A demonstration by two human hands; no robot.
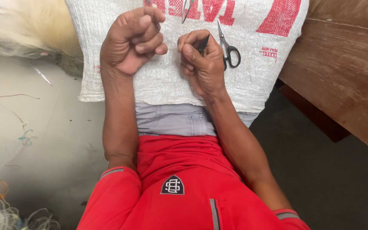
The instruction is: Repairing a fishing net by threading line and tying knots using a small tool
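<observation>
The scene is lit by soft, even daylight, brightest on the white woven sack (167,81) and on the pale floor (43,127) to the left of it, where the pile of netting (26,25) is washed out and hazy. To the right of the sack a dim, shadowed area is seen below the wooden bench (346,72). Focus is held sharply on the sack; slight wide-angle stretching is shown at the edges

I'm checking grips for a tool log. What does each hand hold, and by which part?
Right hand pinches a thin dark tool near its lower end. Left hand is fisted; contents cannot be told.
</observation>
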